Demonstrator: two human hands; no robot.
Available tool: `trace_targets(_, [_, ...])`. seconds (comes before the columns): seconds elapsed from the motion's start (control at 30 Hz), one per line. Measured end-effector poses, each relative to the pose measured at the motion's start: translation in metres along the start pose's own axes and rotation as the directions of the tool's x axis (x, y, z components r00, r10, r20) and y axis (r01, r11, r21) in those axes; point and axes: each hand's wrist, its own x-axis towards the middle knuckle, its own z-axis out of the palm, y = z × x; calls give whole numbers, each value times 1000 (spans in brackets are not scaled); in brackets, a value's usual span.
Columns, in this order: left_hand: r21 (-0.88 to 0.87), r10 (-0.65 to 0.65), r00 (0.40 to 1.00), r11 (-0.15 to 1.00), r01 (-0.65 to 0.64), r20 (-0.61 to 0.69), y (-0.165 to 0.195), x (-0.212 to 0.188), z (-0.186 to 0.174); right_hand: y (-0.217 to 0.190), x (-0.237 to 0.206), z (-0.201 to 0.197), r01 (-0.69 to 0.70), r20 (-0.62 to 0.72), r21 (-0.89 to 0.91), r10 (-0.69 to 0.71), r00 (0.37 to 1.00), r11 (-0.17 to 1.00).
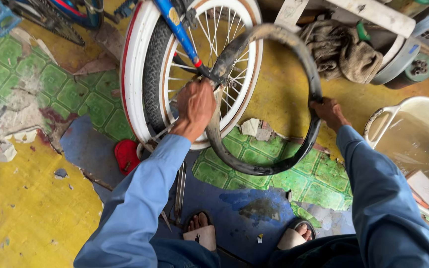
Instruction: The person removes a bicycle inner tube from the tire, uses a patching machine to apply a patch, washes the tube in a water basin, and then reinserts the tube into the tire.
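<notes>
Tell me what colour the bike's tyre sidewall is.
White, with a thin red stripe, on the tyre beside the left hand; clearest in the head view.

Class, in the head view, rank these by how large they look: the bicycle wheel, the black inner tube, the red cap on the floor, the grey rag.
1. bicycle wheel and black inner tube: too alike to rank.
2. grey rag.
3. red cap.

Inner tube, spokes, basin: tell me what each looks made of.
Inner tube, held by both hands: likely black rubber, matte and dusty; it bends in a limp loop. Spokes: metal, thin, straight and shiny. Basin: probably plastic, cream and smooth, with a moulded handle.
</notes>
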Motion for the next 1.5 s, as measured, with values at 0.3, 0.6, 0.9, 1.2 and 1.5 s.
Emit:
trace_targets(0.3, [11,163,979,987,-162,-123,11,-13,-30,-23,-6,-5,286,-299,457,-158,941,842])
trace_targets(0.6, [-241,-15,982,970,-31,-190,9,-23,-62,-60,10,-20,199,-587,49,-132,799,979])
trace_targets(0.9, [-438,-80,972,899,-26,-222,-1,-22,-68,-124,-8,11,489,-158,434,-470,868,757])
trace_targets(1.2, [-435,-46,965,897,-73,-257,5,-28,-95,-224,-13,71,59,176,816,-345,922,575])
trace_targets(1.5, [-483,-130,963,876,0,-235,-2,-31,-137,-244,-24,87,408,-149,839,-568,809,360])
